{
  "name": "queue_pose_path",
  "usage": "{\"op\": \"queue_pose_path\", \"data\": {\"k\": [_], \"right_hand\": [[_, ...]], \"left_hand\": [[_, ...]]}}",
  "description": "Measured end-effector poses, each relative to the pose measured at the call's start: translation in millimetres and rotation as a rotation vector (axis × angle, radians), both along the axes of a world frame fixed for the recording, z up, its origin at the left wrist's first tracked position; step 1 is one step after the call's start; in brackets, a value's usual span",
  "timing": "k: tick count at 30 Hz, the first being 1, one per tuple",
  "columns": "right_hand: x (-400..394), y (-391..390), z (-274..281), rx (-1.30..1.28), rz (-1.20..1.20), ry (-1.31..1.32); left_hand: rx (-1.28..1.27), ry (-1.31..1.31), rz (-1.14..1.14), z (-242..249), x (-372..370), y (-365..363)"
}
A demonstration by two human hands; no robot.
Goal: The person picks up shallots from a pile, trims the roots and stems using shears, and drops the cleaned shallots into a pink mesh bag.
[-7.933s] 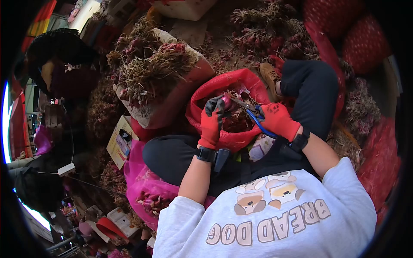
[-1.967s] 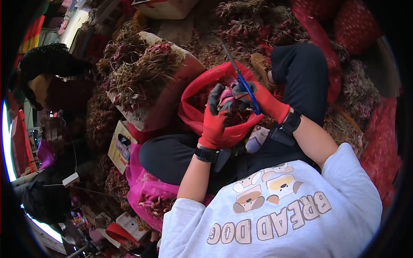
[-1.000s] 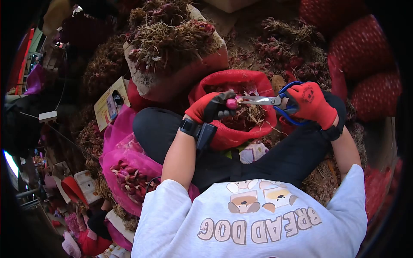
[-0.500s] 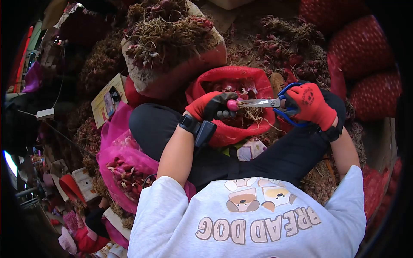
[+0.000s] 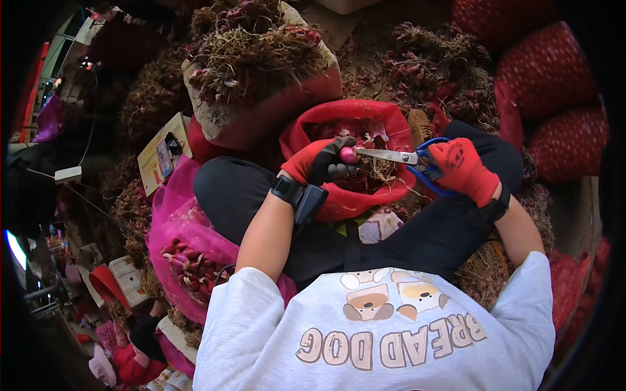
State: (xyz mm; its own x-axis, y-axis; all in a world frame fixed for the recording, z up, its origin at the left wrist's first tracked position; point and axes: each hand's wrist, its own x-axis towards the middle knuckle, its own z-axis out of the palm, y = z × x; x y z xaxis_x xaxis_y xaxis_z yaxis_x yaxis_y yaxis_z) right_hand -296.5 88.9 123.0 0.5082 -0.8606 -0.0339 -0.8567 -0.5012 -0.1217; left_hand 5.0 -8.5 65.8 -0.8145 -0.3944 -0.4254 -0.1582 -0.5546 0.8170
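In a red and black glove, my left hand (image 5: 324,161) pinches a small pink-red onion bulb (image 5: 349,155) above the open red mesh sack (image 5: 389,112). My right hand (image 5: 460,171), gloved the same way, is closed round the blue handles of a pair of scissors (image 5: 396,156). The blades point left, with their tips at the bulb's right side. Below the blades, dry roots and stalks (image 5: 381,171) lie in the sack's mouth, along with more bulbs.
A block (image 5: 287,98) heaped with dried onion bunches stands beyond the sack. At left is a pink mesh bag (image 5: 166,228) of bulbs. Full red sacks (image 5: 548,72) are stacked at right. A person in a pink hat (image 5: 101,366) is at the lower left.
My right hand and the scissors have shifted slightly left and down. The blades look a little more closed, and the bulb in my left hand has moved slightly left.
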Motion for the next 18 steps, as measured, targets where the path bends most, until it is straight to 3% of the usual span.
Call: {"op": "queue_pose_path", "data": {"k": [1, 3, 6, 9, 13, 18], "right_hand": [[-1, 0, -1, 0.007, -0.02, -0.003], [1, 0, 4, -0.034, -0.012, -0.015], [5, 0, 7, -0.03, -0.013, -0.019], [8, -1, 7, -0.034, -0.014, -0.034], [7, -1, 2, -0.021, -0.009, -0.001], [4, 0, -8, 0.118, -0.037, 0.014]], "left_hand": [[0.026, -0.007, 0.019, 1, -1, 1], [-0.204, 0.005, 0.001, 5, -1, 4], [-0.239, 0.006, -0.118, -8, 7, -6], [-0.462, 0.037, -0.163, -12, 9, -5], [-0.207, 0.136, -0.06, -15, 1, 3], [-0.126, 0.043, -0.054, -24, 2, 0]]}}
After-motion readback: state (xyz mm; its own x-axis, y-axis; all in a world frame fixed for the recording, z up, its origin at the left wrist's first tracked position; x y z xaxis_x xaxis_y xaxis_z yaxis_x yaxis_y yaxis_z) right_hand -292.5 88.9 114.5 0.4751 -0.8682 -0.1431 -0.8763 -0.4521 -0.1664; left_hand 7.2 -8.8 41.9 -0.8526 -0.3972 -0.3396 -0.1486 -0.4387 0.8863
